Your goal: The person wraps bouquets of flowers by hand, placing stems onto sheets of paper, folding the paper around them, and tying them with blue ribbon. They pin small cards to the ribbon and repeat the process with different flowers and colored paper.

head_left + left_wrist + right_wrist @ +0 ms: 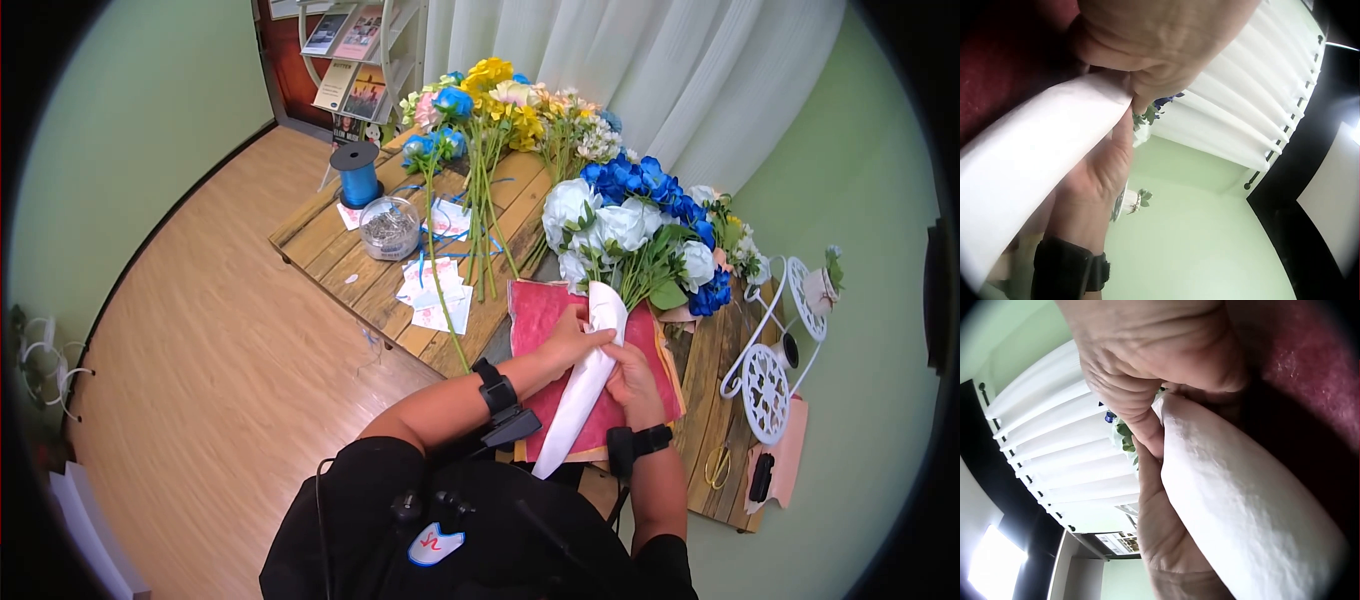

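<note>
A long white paper roll (578, 400) slants over red sheets (545, 310) on the table. My left hand (570, 340) grips it from the left near its upper part, and my right hand (632, 375) holds it from the right. In the left wrist view the thumbs of the left hand (1166, 44) and right hand (1100, 165) come close together on the paper. Wrinkles run along the roll (1229, 481) in the right wrist view. Just beyond its upper end lie white flowers (625, 225) and blue flowers (650, 182) with green leaves.
Yellow flowers (490, 75) and long stems lie at the back of the wooden table (330, 265). A blue ribbon spool (358, 178), a clear tub (390, 228) and paper cards (440, 295) are at left. At right are a white metal stand (766, 395) and scissors (717, 466).
</note>
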Demonstrator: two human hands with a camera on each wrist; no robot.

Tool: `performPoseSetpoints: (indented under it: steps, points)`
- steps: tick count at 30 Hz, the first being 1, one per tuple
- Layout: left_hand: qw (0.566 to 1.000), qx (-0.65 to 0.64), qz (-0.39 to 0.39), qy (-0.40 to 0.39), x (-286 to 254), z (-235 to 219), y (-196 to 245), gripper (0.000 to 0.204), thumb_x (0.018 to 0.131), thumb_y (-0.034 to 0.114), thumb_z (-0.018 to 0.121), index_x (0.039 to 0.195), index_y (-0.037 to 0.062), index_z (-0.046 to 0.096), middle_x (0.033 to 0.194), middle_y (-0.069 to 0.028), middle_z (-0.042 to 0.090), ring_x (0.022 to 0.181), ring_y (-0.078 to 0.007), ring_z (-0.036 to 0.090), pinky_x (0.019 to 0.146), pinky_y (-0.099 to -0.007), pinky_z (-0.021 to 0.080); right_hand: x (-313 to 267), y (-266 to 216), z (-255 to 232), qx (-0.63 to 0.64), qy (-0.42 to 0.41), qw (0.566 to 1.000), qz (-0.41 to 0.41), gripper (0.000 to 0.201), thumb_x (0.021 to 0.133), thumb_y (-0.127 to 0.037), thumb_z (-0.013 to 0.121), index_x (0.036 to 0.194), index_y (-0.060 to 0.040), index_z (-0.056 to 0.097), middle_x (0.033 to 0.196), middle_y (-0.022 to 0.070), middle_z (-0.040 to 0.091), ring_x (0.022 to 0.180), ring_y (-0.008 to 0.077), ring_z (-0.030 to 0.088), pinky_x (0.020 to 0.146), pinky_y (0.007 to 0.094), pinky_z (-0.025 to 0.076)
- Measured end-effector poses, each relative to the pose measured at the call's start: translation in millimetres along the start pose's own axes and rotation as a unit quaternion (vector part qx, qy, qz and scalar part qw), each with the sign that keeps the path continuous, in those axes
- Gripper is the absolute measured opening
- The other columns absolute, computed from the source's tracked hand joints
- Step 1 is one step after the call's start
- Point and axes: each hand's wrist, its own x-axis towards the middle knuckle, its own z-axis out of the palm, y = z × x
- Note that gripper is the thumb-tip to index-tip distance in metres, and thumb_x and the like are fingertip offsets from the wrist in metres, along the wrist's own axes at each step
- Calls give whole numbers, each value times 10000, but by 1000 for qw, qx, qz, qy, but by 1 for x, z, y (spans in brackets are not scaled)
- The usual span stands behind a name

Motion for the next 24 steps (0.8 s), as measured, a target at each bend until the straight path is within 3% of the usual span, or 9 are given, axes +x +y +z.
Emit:
performPoseSetpoints:
  steps: [3,5,7,8,11,13,15,17,24]
  points:
    - [999,0,33,3,11,-19,-2,624,703,149,748,1178,-28,385,960,-106,510,822,-167,532,699,-265,459,6,6,-11,-5,28,1000,11,322,802,-36,587,1107,42,515,1009,115,610,907,222,606,836,345,475]
    - [999,9,31,14,11,-31,16,555,701,95,738,1142,-23,422,920,-81,519,803,-142,528,677,-243,451,7,6,-9,-6,24,1000,11,325,798,-33,593,1104,43,517,1009,116,609,909,222,605,835,343,474]
    - [996,22,76,31,18,-45,24,446,723,75,710,1087,-16,467,844,-47,535,754,-113,523,660,-233,446,7,6,-9,-6,20,1000,8,327,793,-31,599,1102,44,519,1010,117,608,910,222,603,834,342,473]
    - [991,52,109,49,26,-56,25,338,733,55,688,1015,-9,514,777,-23,541,710,-98,516,650,-228,442,7,7,-10,-8,20,1000,4,323,793,-31,600,1098,44,522,1009,117,607,910,222,602,834,341,472]
    - [964,175,159,118,37,-95,41,241,752,90,667,949,-2,564,781,-34,559,702,-105,518,634,-237,440,6,6,-7,-5,23,1000,-3,322,790,-26,604,1094,44,524,1011,117,606,910,220,599,835,340,470]
    - [916,301,198,175,38,-125,51,224,757,128,653,922,-8,588,802,-74,588,725,-151,552,648,-275,450,5,5,-5,-2,26,1000,-5,324,788,-22,607,1094,44,524,1012,117,605,911,219,598,836,340,469]
    - [827,452,240,234,29,-147,69,228,719,137,667,899,5,621,852,-153,602,798,-286,592,700,-368,467,5,5,-5,-2,25,1000,-4,332,782,-15,612,1097,45,523,1018,118,603,917,219,595,839,340,467]
    - [750,564,190,289,17,-158,85,203,718,133,653,888,23,636,866,-158,600,847,-332,583,737,-400,469,6,6,-6,0,23,1000,-9,334,782,-16,614,1097,44,523,1018,116,603,916,219,595,837,339,468]
    - [714,656,99,222,55,-198,85,168,716,97,610,863,28,653,926,-180,602,886,-353,586,770,-413,475,5,6,-8,0,25,1000,-3,341,786,-27,621,1105,34,518,1013,109,604,915,215,595,830,336,472]
